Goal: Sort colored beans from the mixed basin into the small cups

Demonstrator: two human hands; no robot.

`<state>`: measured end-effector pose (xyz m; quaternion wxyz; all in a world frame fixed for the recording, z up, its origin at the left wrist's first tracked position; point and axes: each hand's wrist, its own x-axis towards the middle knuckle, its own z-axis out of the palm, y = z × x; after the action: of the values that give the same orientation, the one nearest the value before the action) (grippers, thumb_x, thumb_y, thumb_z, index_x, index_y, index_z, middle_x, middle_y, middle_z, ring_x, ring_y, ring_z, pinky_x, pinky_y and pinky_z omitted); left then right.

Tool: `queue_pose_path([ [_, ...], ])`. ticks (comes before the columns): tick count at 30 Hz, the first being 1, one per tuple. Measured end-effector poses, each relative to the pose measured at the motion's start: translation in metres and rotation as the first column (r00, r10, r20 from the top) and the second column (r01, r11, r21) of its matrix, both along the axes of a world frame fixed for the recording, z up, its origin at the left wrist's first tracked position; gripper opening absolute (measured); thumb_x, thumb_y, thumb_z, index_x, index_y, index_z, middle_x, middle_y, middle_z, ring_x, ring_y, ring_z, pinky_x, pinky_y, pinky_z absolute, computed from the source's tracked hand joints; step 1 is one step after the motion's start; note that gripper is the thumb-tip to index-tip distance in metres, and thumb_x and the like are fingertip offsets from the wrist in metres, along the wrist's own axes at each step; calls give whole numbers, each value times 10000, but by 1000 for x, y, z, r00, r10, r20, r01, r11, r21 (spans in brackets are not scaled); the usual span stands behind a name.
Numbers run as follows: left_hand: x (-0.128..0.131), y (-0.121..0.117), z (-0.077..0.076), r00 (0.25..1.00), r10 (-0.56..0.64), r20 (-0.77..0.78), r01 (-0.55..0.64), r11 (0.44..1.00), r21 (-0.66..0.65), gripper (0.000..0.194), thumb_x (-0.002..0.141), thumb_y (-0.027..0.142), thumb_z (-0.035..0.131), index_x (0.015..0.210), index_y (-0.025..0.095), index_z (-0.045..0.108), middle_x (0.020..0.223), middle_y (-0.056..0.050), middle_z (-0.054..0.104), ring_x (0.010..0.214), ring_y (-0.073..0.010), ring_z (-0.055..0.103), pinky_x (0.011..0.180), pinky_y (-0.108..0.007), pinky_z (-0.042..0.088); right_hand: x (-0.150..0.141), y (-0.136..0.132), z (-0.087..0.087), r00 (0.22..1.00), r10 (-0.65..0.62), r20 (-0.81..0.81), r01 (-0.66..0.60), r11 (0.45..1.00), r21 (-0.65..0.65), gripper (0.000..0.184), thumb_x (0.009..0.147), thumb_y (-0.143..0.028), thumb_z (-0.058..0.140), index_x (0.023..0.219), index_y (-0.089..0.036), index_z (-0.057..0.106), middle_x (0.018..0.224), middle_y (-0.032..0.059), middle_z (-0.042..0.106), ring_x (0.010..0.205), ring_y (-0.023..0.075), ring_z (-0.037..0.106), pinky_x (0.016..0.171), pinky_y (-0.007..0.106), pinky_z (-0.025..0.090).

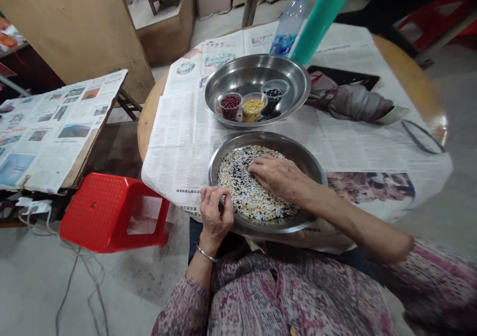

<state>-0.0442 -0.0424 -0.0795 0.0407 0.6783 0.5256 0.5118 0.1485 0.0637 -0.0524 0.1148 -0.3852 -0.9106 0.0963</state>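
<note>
A round steel basin (316, 169) close to me holds a mix of white grains (246, 199) with black, yellow and dark red beans scattered through it. My right hand (276, 174) reaches in from the right, its fingers bunched together and their tips down among the grains. What they pinch, if anything, is hidden. At the basin's near left rim is my left hand (216, 211), with a bracelet on the wrist. Its fingers are curled in toward the thumb, and whatever lies inside them cannot be made out.
Behind stands a larger steel basin (219, 85) with plastic cups of red beans (230, 102), yellow beans (254, 106) and black beans (274, 92). A blue-capped bottle (288, 25), a teal bottle (320, 20) and a grey cloth bundle (357, 102) are farther back. A red stool (100, 211) is left.
</note>
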Motion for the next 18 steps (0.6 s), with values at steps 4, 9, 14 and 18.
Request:
queue_pose_path([
  [4, 0, 0, -1, 1000, 3, -1, -3, 1000, 13, 107, 929, 102, 544, 966, 184, 602, 873, -39, 688, 846, -168, 647, 806, -348, 484, 10, 6, 4, 976, -141, -168, 126, 987, -97, 215, 887, -262, 497, 816, -253, 700, 870, 72, 718, 837, 242, 654, 780, 395, 492],
  [9, 0, 0, -2, 1000, -2, 12, 2, 1000, 1, 105, 933, 105, 543, 967, 183, 604, 889, -44, 689, 864, -171, 645, 808, -347, 483, 27, 2, 17, 768, -529, -360, 270, 778, -567, 119, 828, -335, 591, 819, -270, 690, 674, 9, 658, 608, 191, 600, 605, 352, 491],
  [14, 0, 0, 0, 1000, -8, 14, 8, 1000, -1, 108, 932, 95, 546, 964, 183, 600, 897, -43, 689, 880, -169, 641, 812, -341, 478, 25, -8, 19, 434, -826, -361, -63, 372, -926, 102, 757, -282, 691, 839, -223, 698, 707, 30, 658, 601, 148, 599, 573, 304, 549],
  [18, 0, 0, 2, 1000, 3, -9, -3, 1000, -5, 100, 944, 107, 535, 959, 188, 592, 874, -37, 681, 861, -169, 642, 797, -339, 477, 20, -14, 17, 326, -894, -306, -200, 251, -947, 103, 780, -217, 670, 877, -212, 704, 902, 84, 732, 807, 183, 708, 827, 352, 628],
])
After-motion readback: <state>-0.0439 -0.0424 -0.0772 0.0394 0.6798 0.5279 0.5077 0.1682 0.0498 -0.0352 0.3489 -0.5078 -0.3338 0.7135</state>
